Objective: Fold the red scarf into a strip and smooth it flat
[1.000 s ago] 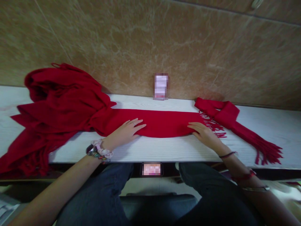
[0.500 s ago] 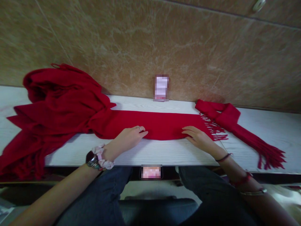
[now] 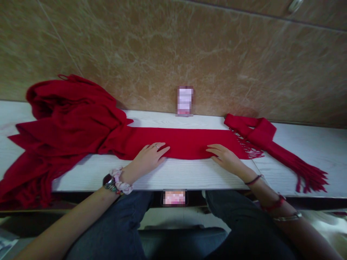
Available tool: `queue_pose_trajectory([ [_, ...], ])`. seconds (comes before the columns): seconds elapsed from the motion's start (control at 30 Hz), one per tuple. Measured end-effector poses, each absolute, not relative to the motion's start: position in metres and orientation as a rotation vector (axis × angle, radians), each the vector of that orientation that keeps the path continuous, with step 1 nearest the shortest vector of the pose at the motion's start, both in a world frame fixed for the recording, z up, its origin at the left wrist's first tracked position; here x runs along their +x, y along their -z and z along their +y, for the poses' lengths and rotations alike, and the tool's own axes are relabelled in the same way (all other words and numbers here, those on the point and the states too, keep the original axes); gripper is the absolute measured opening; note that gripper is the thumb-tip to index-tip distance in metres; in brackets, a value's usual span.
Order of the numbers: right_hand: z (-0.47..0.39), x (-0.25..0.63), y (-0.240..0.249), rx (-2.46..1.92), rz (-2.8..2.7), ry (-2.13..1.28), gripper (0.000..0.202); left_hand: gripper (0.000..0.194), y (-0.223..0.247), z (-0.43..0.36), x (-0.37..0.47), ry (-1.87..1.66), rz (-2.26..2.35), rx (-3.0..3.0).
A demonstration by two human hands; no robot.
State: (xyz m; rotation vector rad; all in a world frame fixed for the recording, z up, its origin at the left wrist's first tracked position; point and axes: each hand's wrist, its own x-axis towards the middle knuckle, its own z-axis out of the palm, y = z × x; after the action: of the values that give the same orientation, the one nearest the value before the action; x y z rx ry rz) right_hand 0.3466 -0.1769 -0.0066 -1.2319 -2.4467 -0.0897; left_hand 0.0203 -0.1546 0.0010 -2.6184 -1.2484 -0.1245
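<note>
No lettering can be read: the upright panel point(image 3: 184, 101) beyond the left hand point(image 3: 148, 157) and right hand point(image 3: 226, 159), and the lower panel point(image 3: 174, 198) nearer the wearer (both pixelated), are illegible.

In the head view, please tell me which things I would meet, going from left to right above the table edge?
Red cloth pile → left hand → blurred upright item → right hand → small fringed scarf.

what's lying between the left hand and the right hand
In the head view, a flat stretch of red fringed cloth lies between the left hand and the right hand, with white tabletop showing along its near edge.
</note>
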Motion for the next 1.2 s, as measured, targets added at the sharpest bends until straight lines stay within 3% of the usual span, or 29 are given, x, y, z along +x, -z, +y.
queue_pose_trajectory([
  [0.57,-0.171,0.330,0.006,-1.164,-2.526,0.101,0.025,0.040,-0.011,-0.151,0.019,0.011,-1.033,-2.683],
  [0.93,-0.178,0.398,0.002,-1.353,-2.428,0.042,0.032,0.051,-0.016,-0.153,-0.012,-0.099,-1.093,-2.626],
  [1.2,-0.173,0.327,-0.019,-1.058,-2.658,0.213,0.026,0.052,-0.020,-0.158,-0.031,-0.097,-0.958,-2.652],
])
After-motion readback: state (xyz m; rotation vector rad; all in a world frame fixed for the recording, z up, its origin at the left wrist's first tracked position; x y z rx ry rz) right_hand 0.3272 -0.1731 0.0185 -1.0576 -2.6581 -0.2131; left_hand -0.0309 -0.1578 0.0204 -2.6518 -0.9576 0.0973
